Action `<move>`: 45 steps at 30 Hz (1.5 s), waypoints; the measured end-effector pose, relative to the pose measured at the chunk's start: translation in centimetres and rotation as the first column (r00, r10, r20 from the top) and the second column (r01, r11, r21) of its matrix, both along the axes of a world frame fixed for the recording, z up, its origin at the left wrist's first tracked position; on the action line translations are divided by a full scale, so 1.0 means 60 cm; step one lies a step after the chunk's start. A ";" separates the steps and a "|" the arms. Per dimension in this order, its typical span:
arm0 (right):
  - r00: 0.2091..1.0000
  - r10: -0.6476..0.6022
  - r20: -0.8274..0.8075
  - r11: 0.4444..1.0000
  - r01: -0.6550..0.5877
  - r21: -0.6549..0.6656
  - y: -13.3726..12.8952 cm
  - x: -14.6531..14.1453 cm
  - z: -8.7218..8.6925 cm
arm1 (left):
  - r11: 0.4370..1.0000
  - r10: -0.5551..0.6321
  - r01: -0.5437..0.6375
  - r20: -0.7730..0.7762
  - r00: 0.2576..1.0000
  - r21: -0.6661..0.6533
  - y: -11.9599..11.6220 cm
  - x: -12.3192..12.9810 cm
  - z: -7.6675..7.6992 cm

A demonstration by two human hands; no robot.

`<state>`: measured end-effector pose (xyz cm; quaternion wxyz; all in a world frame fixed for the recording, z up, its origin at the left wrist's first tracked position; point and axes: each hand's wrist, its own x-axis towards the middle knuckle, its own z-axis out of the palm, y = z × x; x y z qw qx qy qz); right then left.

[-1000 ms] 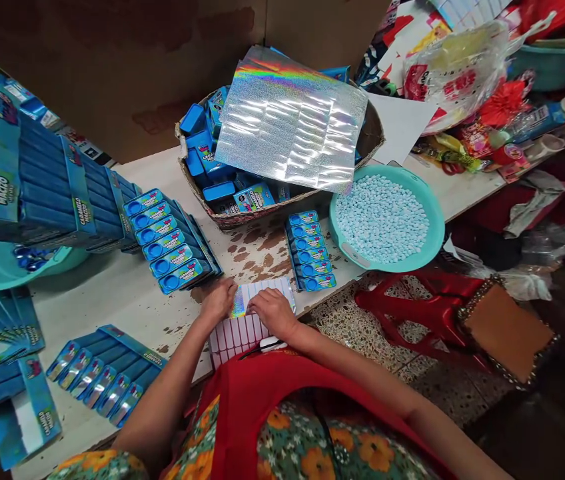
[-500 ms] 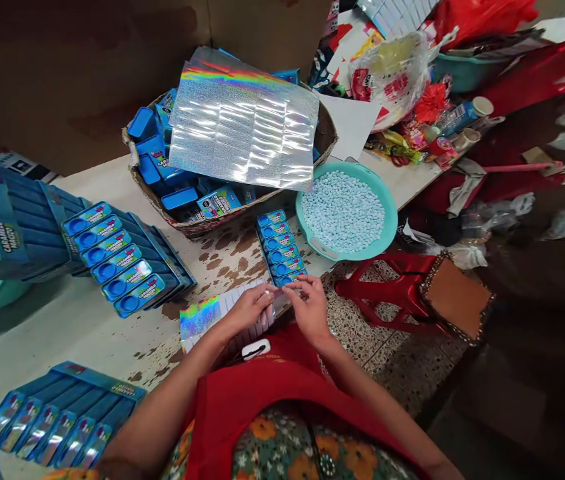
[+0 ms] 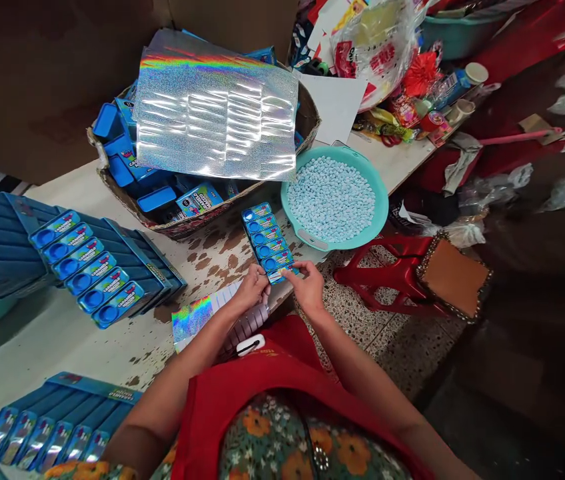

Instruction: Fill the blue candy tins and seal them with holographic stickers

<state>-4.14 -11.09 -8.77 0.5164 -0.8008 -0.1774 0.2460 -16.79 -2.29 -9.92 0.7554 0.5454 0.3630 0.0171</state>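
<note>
A short row of blue candy boxes stands on the spotted table in front of me, printed ends up. At its nearest box, my right hand pinches a small shiny sticker between thumb and fingertips, against the box top. My left hand is beside the same box with its fingers curled closed; what they hold, if anything, is hidden. Under my left wrist lies a rainbow-silver sticker sheet divided into strips, partly covered by the forearm.
A cardboard tray of blue boxes bears large silver sheets. Beside it, a turquoise basin holds pale candies. More box stacks stand left, another group nearer. A red stool is at right.
My hands have moved from just in front of the row onto its nearest box, carrying the small sticker to its top. The view has shifted slightly.
</note>
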 end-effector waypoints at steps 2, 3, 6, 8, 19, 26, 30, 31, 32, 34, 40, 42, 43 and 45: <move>1.000 0.026 0.018 1.000 -0.025 -0.014 0.002 0.009 0.000 | 0.997 -0.026 0.029 -0.043 0.999 0.066 -0.003 0.002 -0.015; 0.998 0.042 0.037 0.999 -0.041 -0.028 0.002 0.012 0.000 | 0.991 -0.035 0.044 -0.078 0.996 0.123 -0.003 0.002 -0.022; 0.982 0.114 0.148 0.991 -0.101 -0.092 -0.001 0.015 -0.002 | 0.917 -0.046 0.133 -0.232 0.972 0.375 0.005 -0.011 -0.030; 0.955 0.169 0.244 0.982 -0.142 -0.124 -0.006 0.012 -0.002 | 0.813 -0.032 0.233 -0.359 0.933 0.533 0.022 -0.040 -0.023; 0.584 0.578 0.569 0.758 -0.642 -0.111 0.013 -0.112 0.041 | 0.805 -0.157 0.488 -0.671 0.725 0.339 0.072 -0.246 0.012; 0.405 0.839 0.364 0.500 -0.837 -0.221 0.073 -0.180 0.002 | 0.883 -0.121 0.374 -0.632 0.766 0.285 0.074 -0.294 0.045; 0.275 0.885 0.377 0.391 -0.877 -0.279 0.086 -0.213 -0.007 | 0.856 -0.062 0.387 -0.677 0.733 0.341 0.072 -0.301 0.059; 0.233 0.894 0.383 0.359 -0.884 -0.299 0.087 -0.220 -0.007 | 0.853 -0.044 0.382 -0.679 0.732 0.357 0.073 -0.300 0.059; 0.192 0.902 0.387 0.328 -0.888 -0.323 0.086 -0.226 -0.007 | 0.852 -0.030 0.375 -0.680 0.732 0.366 0.073 -0.298 0.060; 0.128 0.909 0.396 0.283 -0.888 -0.363 0.084 -0.232 -0.005 | 0.857 -0.010 0.357 -0.680 0.734 0.372 0.074 -0.292 0.058; 0.019 0.897 0.441 0.181 -0.927 -0.329 0.070 -0.219 0.006 | 0.852 0.069 0.331 -0.714 0.696 0.406 0.078 -0.278 0.053; 0.084 0.909 0.408 0.204 -0.944 -0.260 0.070 -0.215 0.015 | 0.852 0.079 0.342 -0.743 0.665 0.396 0.078 -0.273 0.054; 0.161 0.914 0.373 0.254 -0.943 -0.216 0.070 -0.213 0.021 | 0.849 0.089 0.342 -0.748 0.658 0.402 0.077 -0.271 0.056; 0.372 0.889 0.267 0.413 -0.903 -0.116 0.074 -0.206 0.037 | 0.824 0.169 0.288 -0.697 0.697 0.488 0.072 -0.264 0.064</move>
